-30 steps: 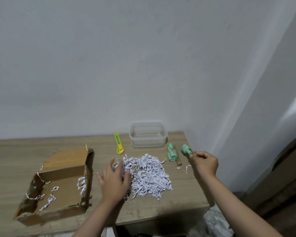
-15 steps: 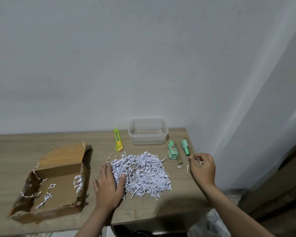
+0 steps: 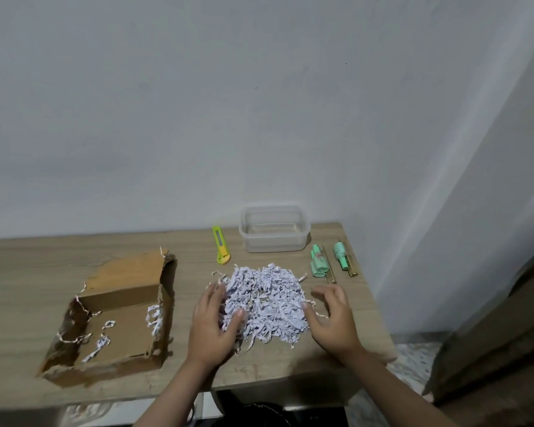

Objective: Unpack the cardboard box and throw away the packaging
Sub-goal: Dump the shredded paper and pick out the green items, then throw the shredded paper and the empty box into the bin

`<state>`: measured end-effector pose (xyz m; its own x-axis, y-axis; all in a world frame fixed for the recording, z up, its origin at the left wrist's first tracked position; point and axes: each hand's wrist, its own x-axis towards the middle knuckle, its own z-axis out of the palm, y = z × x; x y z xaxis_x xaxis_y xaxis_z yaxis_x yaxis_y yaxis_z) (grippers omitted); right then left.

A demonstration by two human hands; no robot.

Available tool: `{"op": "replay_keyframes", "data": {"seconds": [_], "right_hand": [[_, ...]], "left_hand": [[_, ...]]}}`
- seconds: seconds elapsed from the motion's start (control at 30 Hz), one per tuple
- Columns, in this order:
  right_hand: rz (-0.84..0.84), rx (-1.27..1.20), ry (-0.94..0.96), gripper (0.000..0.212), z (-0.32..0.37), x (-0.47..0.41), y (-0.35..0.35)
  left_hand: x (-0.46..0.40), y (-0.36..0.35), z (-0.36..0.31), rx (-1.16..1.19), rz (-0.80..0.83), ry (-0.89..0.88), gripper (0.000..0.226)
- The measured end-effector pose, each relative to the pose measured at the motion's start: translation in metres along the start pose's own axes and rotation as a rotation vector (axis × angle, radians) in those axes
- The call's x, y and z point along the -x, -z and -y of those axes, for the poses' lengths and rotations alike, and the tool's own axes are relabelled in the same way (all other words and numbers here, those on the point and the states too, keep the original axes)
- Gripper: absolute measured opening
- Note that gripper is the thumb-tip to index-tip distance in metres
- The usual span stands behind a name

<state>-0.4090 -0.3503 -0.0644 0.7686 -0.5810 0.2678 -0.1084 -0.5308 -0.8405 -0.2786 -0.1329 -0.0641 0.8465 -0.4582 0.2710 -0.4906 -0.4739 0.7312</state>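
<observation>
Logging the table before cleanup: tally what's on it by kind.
Cardboard box: 1
Shredded paper pile: 1
Utility knife: 1
Clear plastic container: 1
Green items, at least: 2
Total: at least 6

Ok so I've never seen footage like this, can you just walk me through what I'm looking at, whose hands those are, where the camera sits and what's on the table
There is no machine here. A person wears a wide-angle camera on the head, looking forward and down, so the two arms reaching in from the bottom are their own.

On the wooden table, at the left, lies an opened cardboard box with a few paper strips inside. In the middle is a pile of shredded paper, the packing filler. The left hand and right hand cup it from either side, as if to gather it. Neither has lifted anything.

Behind the pile lie a yellow-green utility knife and an empty clear plastic container. To the right are small green items, apparently the box's contents.
</observation>
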Motion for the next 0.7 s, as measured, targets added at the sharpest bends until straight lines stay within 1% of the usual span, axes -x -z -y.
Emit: {"op": "replay_keyframes", "data": {"seconds": [0.03,0.07,0.13,0.2,0.23,0.37,0.47,0.53,0.6,0.7], "right_hand": [[0.021,-0.018,-0.012,0.056,0.003,-0.001,-0.002],[0.075,-0.016,-0.029,0.069,0.006,-0.002,-0.004],[0.239,0.053,-0.047,0.089,0.011,-0.006,-0.012],[0.345,0.116,-0.043,0.096,0.017,-0.009,-0.023],[0.346,0.122,-0.045,0.096,0.02,-0.01,-0.03],[0.219,-0.004,-0.073,0.084,0.03,-0.014,-0.059],[0.143,-0.211,-0.14,0.056,0.037,-0.008,-0.078],[0.095,-0.361,-0.21,0.041,0.041,-0.004,-0.086],[0.058,-0.477,-0.269,0.025,0.046,0.001,-0.089],[0.015,-0.556,-0.324,0.022,0.053,0.009,-0.087]], "left_hand": [[-0.001,0.001,-0.001,-0.003,-0.01,0.028,0.074],[-0.004,0.0,-0.001,-0.004,-0.005,0.061,0.079],[-0.01,-0.003,-0.001,-0.029,0.023,0.111,0.087],[-0.015,-0.011,-0.004,-0.045,0.064,0.143,0.086],[-0.017,-0.015,-0.007,-0.028,0.086,0.152,0.084],[-0.013,-0.037,-0.029,0.156,0.109,0.172,0.071],[-0.007,-0.049,-0.047,0.349,0.055,0.247,0.053],[-0.004,-0.056,-0.055,0.449,-0.012,0.314,0.04],[-0.001,-0.059,-0.061,0.528,-0.081,0.368,0.036],[0.009,-0.058,-0.068,0.627,-0.138,0.402,0.035]]}}
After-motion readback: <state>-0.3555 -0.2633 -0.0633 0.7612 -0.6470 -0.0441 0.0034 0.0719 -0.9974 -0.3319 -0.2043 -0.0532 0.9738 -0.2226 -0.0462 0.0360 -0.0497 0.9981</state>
